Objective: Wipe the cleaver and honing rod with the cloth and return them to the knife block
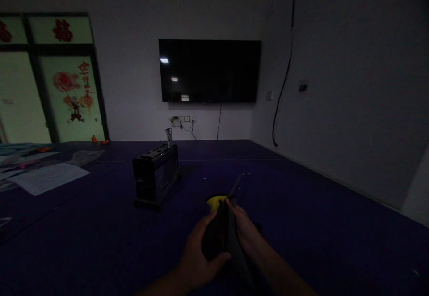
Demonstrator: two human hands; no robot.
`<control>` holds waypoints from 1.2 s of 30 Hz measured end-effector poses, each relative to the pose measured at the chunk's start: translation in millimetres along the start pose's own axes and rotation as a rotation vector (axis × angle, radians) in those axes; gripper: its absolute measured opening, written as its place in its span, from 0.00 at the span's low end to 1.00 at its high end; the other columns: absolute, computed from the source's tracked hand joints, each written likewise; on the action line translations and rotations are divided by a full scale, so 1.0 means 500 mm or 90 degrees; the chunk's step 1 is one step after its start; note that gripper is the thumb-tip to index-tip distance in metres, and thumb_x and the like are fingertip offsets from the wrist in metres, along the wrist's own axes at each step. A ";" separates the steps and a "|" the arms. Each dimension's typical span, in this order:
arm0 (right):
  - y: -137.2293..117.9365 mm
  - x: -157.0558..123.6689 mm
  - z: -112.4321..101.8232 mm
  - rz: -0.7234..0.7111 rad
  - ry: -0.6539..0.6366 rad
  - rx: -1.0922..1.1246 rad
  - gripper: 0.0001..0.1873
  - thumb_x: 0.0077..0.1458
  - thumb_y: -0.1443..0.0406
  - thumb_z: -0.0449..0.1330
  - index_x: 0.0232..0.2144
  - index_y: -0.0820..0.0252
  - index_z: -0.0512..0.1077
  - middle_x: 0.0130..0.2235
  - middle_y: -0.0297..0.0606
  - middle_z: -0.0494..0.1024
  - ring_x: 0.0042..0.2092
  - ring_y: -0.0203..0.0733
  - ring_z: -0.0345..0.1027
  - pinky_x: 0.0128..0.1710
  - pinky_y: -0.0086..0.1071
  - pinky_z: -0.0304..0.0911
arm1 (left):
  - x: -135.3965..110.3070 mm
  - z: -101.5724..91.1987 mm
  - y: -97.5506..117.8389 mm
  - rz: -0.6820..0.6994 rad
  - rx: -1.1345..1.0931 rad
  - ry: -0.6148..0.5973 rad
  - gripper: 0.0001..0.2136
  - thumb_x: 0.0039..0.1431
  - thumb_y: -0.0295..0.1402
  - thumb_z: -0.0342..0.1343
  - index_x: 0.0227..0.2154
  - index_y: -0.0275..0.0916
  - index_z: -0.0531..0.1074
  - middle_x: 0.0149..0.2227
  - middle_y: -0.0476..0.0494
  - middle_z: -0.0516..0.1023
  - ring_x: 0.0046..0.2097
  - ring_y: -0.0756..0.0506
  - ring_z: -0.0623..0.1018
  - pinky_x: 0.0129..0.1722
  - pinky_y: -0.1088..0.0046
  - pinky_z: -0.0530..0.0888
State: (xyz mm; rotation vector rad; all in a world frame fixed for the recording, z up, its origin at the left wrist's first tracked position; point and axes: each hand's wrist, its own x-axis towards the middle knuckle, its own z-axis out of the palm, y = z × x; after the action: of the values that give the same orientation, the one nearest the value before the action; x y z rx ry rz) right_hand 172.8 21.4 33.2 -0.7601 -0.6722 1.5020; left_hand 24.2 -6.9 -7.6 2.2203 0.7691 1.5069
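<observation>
Low in the middle of the head view, my left hand [196, 253] is wrapped around a dark, long thing [217, 235] from the left. My right hand [246, 229] grips its right side, thumb near the far end. A yellow part [213, 203] shows at that end, and a thin straight rod or blade [236, 183] points away up and right. Poor light hides what kind of thing it is. Beyond my hands to the left stands a black boxy appliance [156, 175] like a toaster, with a small patterned piece [169, 138] upright on its top.
The dark blue tabletop [284, 188] stretches to the walls. Papers [50, 177] and clear plastic [86, 156] lie at the left, with small orange objects [94, 139] farther back. A black cable [283, 90] hangs on the right wall; a television [210, 71] is mounted ahead.
</observation>
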 end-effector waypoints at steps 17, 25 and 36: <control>0.011 0.013 -0.010 -0.081 -0.047 -0.202 0.26 0.32 0.47 0.68 0.24 0.62 0.71 0.22 0.33 0.73 0.23 0.36 0.65 0.25 0.30 0.59 | 0.092 -0.074 0.087 0.160 0.155 0.287 0.06 0.55 0.32 0.56 0.36 0.43 0.73 0.30 0.47 0.79 0.29 0.48 0.78 0.28 0.76 0.75; 0.031 0.049 -0.053 -0.134 0.007 -0.388 0.28 0.32 0.41 0.62 0.19 0.60 0.66 0.19 0.29 0.65 0.22 0.34 0.57 0.24 0.30 0.52 | 0.232 -0.229 0.203 0.168 0.026 0.692 0.03 0.53 0.36 0.56 0.30 0.44 0.72 0.19 0.55 0.69 0.19 0.51 0.69 0.20 0.74 0.67; 0.064 0.034 -0.068 -0.235 -0.022 -0.767 0.12 0.48 0.57 0.58 0.24 0.60 0.70 0.32 0.39 0.74 0.38 0.44 0.65 0.38 0.33 0.54 | 0.475 -0.437 0.194 0.171 0.272 0.696 0.13 0.51 0.39 0.56 0.20 0.36 0.64 0.19 0.54 0.63 0.23 0.53 0.65 0.22 0.77 0.61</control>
State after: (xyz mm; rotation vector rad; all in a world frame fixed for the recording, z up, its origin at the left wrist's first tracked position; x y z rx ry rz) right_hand 179.6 35.2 -13.9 -1.3870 -1.6801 0.6554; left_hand -86.8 57.8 304.0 1.6223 1.1794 2.9733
